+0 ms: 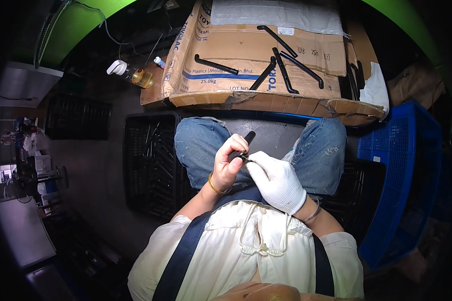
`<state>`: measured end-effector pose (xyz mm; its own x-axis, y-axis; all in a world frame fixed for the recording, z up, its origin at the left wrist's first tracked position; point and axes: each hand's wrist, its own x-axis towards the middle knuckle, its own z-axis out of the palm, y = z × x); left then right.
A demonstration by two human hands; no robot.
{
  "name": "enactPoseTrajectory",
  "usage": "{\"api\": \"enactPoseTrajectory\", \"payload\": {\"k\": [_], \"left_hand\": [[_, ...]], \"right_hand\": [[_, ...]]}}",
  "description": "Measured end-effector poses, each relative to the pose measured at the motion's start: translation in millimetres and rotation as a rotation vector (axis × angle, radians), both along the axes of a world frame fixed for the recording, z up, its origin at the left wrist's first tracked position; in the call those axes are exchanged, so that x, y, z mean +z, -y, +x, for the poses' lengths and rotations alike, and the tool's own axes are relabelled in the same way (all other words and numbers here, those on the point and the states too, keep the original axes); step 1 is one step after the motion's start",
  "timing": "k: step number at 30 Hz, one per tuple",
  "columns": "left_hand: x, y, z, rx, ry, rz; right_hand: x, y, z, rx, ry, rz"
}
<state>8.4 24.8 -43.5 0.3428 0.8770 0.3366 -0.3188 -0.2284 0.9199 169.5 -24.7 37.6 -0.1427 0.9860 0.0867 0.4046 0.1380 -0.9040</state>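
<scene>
My bare left hand (227,163) is closed around a black plastic handle (250,136), whose rounded end sticks out past the fingers. My right hand (278,181), in a white knit glove, meets it above my lap. Its thumb and fingers are pinched on something small and thin against the black handle; I cannot make out what it is. Beyond my knees, several similar black handles with bent ends, one of them a loose handle (216,65), lie scattered on the paper-covered cardboard (306,108).
A black crate (153,193) full of dark parts stands left of my legs. At the right is a tall blue plastic crate (386,190), with another black crate (354,193) beside my knee. A bottle of yellowish drink (140,78) stands left of the cardboard.
</scene>
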Motion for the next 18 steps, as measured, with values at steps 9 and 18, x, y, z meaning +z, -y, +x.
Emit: {"api": "enactPoseTrajectory", "payload": {"k": [9, 18], "left_hand": [[-1.8, -1.0, -1.8, 0.045, -0.08, 0.071], [-0.1, -2.6, -7.0, 0.075, -0.109, 0.219]], "right_hand": [[-0.8, 1.5, -0.4, -0.009, -0.004, 0.016], [-22.3, -3.2, 11.4, 0.053, 0.237, -0.05]]}}
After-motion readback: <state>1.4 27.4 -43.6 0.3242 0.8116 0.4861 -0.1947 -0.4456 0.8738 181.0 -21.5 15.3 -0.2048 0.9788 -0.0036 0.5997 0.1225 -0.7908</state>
